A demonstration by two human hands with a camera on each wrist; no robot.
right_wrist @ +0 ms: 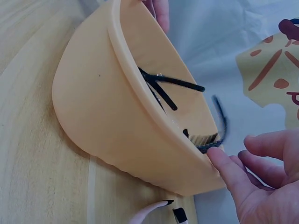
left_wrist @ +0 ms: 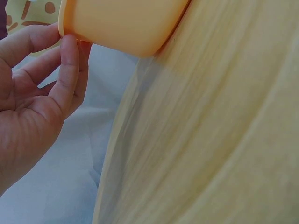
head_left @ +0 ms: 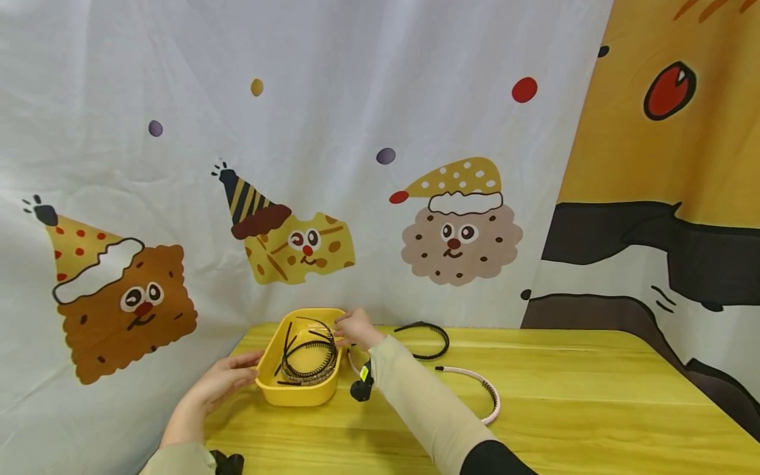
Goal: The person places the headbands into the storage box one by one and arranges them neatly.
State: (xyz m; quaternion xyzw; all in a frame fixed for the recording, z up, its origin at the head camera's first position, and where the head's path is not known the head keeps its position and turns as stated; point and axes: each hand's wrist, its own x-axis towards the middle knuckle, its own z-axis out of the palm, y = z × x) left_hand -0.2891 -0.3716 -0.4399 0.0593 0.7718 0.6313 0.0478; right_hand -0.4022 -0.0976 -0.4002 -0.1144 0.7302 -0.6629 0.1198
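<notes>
A yellow plastic basin (head_left: pixel 299 396) stands on the table, holding several thin black headbands (head_left: pixel 309 359) with comb teeth. At its left side my left hand (head_left: pixel 228 379) pinches the rim with the fingertips, also seen in the left wrist view as a hand (left_wrist: pixel 44 84) at the basin's edge. My right hand (head_left: pixel 359 328) is over the far right rim. In the right wrist view one fingertip of this hand (right_wrist: pixel 266 182) touches a black toothed headband (right_wrist: pixel 205 145) at the rim, while the other fingers stand apart from it.
A black toothed headband (head_left: pixel 442 340) lies on the wooden table (head_left: pixel 594 396) behind my right forearm. To its front right lies a pale pink headband (head_left: pixel 483 382). Ends of a pale headband (right_wrist: pixel 149 210) with black tips lie beside the basin. A printed curtain (head_left: pixel 368 277) hangs behind the table.
</notes>
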